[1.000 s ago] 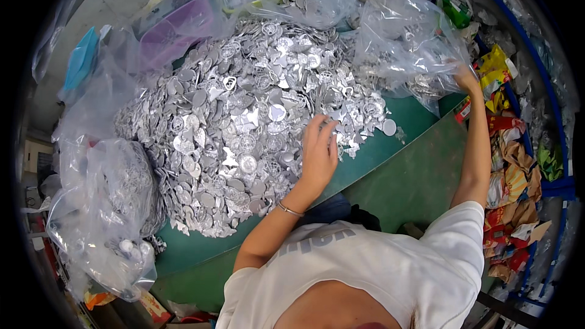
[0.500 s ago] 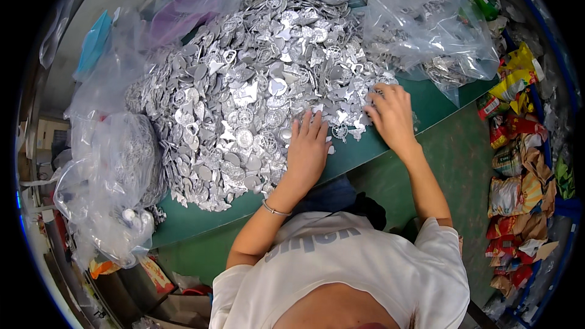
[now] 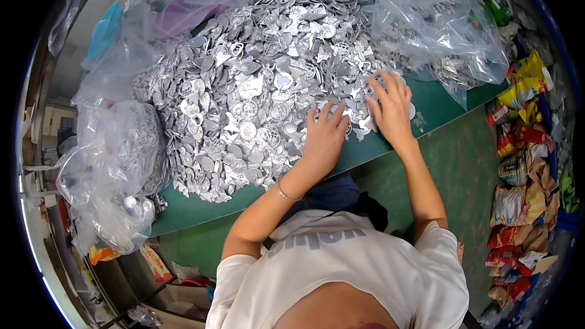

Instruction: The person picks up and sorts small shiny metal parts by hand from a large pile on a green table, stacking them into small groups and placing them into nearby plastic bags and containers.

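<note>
A wide heap of small silvery metal charms (image 3: 250, 91), flat pieces in many shapes, covers most of the green table (image 3: 201, 212). At the heap's near edge, my left hand (image 3: 324, 137) lies palm down with fingers spread over the pieces. To its right, my right hand (image 3: 393, 106) rests on the heap's right edge, fingers apart and slightly bent. A round piece shows beside its outer edge. Neither hand visibly grips a piece, though my palms hide what lies beneath them.
Clear plastic bags of metal pieces stand left (image 3: 125, 146) and far right (image 3: 436, 24) of the heap. Purple (image 3: 192, 6) and blue scoop-like pieces (image 3: 103, 29) lie behind. Colourful packets (image 3: 518, 204) line a rack at the right, beyond the green floor (image 3: 454, 176).
My left hand has shifted right along the heap's near edge, closer to my right hand. My right hand's fingers have moved slightly up and straightened. The whole view has shifted a little.
</note>
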Demonstrator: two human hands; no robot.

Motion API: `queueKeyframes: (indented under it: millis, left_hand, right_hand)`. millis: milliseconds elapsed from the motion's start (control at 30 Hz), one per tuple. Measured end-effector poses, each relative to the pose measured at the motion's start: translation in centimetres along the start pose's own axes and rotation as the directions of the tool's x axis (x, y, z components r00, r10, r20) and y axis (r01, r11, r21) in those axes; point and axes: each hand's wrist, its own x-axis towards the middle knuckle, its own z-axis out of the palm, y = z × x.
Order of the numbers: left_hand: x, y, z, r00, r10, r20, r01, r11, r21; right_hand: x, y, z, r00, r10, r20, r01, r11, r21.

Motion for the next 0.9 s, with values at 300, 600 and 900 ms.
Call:
queueKeyframes:
  millis: [300, 600, 900]
  left_hand:
    - [-1.8, -1.3, -1.4, 1.000, -0.023, 0.001, 0.023, 0.982, -0.186]
    - [6.1, -3.8, -0.2, 0.967, -0.253, -0.034, 0.255, 0.964, 0.068]
    - [4.3, -3.9, 0.3, 0.972, -0.034, -0.234, -0.006, 0.986, -0.168]
  right_hand:
    - [-2.3, -0.3, 0.3, 0.990, 0.024, 0.141, -0.027, 0.999, 0.019]
    - [-2.6, -1.2, -1.8, 0.990, -0.034, 0.139, -0.004, 0.964, 0.265]
    - [6.1, 0.1, 4.0, 0.996, -0.054, -0.070, 0.066, 0.980, 0.185]
